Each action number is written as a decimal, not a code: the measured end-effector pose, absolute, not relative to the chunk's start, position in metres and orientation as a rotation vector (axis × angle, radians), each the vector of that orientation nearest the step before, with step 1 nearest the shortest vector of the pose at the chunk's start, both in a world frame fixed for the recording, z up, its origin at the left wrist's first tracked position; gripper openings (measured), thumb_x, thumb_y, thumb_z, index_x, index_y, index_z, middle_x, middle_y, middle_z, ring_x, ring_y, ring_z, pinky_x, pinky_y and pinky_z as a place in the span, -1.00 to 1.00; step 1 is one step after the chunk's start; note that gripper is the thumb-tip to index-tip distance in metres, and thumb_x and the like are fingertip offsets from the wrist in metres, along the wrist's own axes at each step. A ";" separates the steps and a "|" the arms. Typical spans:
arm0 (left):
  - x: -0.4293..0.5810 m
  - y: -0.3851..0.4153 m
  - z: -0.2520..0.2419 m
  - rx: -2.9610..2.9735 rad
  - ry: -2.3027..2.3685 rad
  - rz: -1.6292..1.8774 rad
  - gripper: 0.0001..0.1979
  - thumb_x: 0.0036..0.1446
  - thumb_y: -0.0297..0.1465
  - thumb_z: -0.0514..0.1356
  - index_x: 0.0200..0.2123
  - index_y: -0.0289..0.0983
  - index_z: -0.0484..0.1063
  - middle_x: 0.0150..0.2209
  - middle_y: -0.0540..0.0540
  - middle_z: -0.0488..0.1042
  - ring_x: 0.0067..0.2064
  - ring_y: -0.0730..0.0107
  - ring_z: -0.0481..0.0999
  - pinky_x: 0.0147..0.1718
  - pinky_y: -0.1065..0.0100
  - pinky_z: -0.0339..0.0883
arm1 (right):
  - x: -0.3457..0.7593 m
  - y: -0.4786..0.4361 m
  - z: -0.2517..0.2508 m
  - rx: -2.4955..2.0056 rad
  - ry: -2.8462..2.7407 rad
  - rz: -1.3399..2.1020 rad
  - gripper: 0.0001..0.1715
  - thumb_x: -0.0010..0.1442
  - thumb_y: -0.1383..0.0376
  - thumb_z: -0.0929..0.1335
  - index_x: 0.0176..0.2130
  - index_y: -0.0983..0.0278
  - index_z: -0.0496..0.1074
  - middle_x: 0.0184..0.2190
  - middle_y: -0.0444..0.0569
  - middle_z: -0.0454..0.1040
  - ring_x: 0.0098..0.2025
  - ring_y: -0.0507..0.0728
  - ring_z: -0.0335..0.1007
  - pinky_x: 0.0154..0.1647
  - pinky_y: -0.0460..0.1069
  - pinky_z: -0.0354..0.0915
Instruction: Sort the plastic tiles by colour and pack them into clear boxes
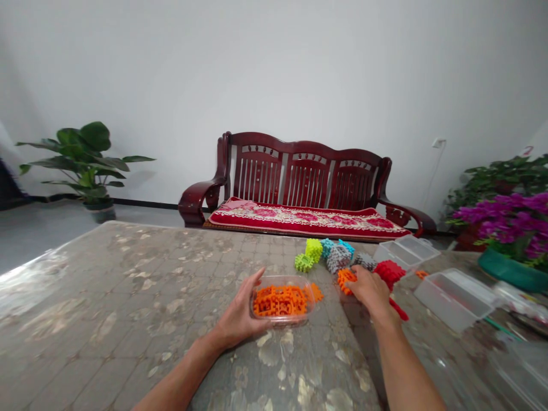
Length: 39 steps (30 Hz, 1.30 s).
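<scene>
A clear plastic box [282, 321] filled with orange interlocking pieces stands on the table. My left hand [240, 317] grips its left end, fingers wrapped round the rim. My right hand [370, 291] rests to the right of the box, closed over a clump of orange pieces [343, 278]. A few loose orange pieces [315, 292] lie just beyond the box's right corner.
Behind lie clumps of green [309, 255], teal [336, 247], grey [340, 260] and red pieces [389, 271]. Empty clear boxes [456, 292] stand at the right, near a potted purple flower [511, 228]. A wooden bench [299, 191] and a leafy plant [88, 162] stand beyond the table [107, 302].
</scene>
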<state>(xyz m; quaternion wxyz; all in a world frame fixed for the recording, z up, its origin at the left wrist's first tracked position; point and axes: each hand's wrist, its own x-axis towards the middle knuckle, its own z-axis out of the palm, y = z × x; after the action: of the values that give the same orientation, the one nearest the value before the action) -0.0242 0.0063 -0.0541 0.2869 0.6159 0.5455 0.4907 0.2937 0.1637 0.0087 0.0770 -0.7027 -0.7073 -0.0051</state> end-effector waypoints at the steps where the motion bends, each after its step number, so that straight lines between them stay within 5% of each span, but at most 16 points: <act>1: -0.024 0.006 -0.053 1.648 1.454 1.316 0.08 -0.13 -0.16 0.47 0.38 -0.18 0.02 0.26 -0.32 0.26 0.29 -0.13 0.28 0.23 -0.09 0.26 | 0.293 0.164 0.009 -2.107 -2.099 -0.009 -0.58 0.11 0.19 0.42 -0.01 0.16 0.50 -0.20 0.09 0.62 -0.14 0.27 0.55 -0.29 0.01 0.32; 4: -0.023 0.004 -0.050 1.647 1.457 1.315 0.10 -0.17 -0.14 0.49 0.38 -0.22 0.04 0.28 -0.34 0.23 0.31 -0.15 0.25 0.26 -0.10 0.22 | 0.286 0.163 0.014 -2.001 -2.064 0.164 -0.58 0.07 0.27 0.44 -0.02 0.19 0.51 -0.20 0.10 0.62 -0.18 0.25 0.55 -0.29 0.01 0.35; 8: -0.021 0.003 -0.047 1.637 1.469 1.311 0.12 -0.17 -0.15 0.49 0.39 -0.23 0.02 0.27 -0.33 0.26 0.28 -0.12 0.31 0.26 -0.05 0.23 | 0.254 0.142 0.024 -1.443 -2.236 0.607 -0.41 0.02 0.34 0.41 0.09 0.24 0.45 -0.01 0.05 0.57 -0.03 0.18 0.51 -0.04 -0.01 0.37; 20: -0.022 0.004 -0.050 1.734 1.477 1.330 0.10 -0.15 -0.19 0.49 0.38 -0.22 0.03 0.28 -0.30 0.23 0.26 -0.07 0.30 0.23 -0.02 0.27 | 0.171 0.070 0.021 -0.832 -2.526 0.729 -0.39 0.00 0.51 0.29 0.03 0.22 0.51 0.05 -0.02 0.54 0.09 0.16 0.41 0.20 0.04 0.22; 32: -0.023 0.005 -0.052 1.708 1.470 1.328 0.08 -0.14 -0.20 0.48 0.39 -0.22 0.02 0.27 -0.30 0.25 0.27 -0.08 0.30 0.24 -0.03 0.25 | 0.174 0.071 0.019 -0.876 -2.568 0.657 -0.51 0.18 0.46 0.25 0.01 0.19 0.54 -0.01 -0.02 0.58 0.06 0.14 0.42 0.18 0.05 0.23; 39: -0.025 0.006 -0.051 1.689 1.474 1.323 0.05 -0.13 -0.19 0.46 0.38 -0.21 0.04 0.26 -0.30 0.28 0.29 -0.11 0.29 0.26 -0.07 0.22 | 0.245 0.138 0.015 -1.524 -2.234 0.362 -0.53 0.20 0.36 0.29 0.10 0.20 0.47 -0.05 0.01 0.59 0.03 0.17 0.48 0.11 0.04 0.31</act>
<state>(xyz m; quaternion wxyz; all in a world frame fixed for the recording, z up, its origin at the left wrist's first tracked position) -0.0246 0.0061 -0.0515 0.2662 0.6254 0.5460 0.4898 0.2454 0.1384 0.0149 0.2050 -0.5468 -0.8013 0.1299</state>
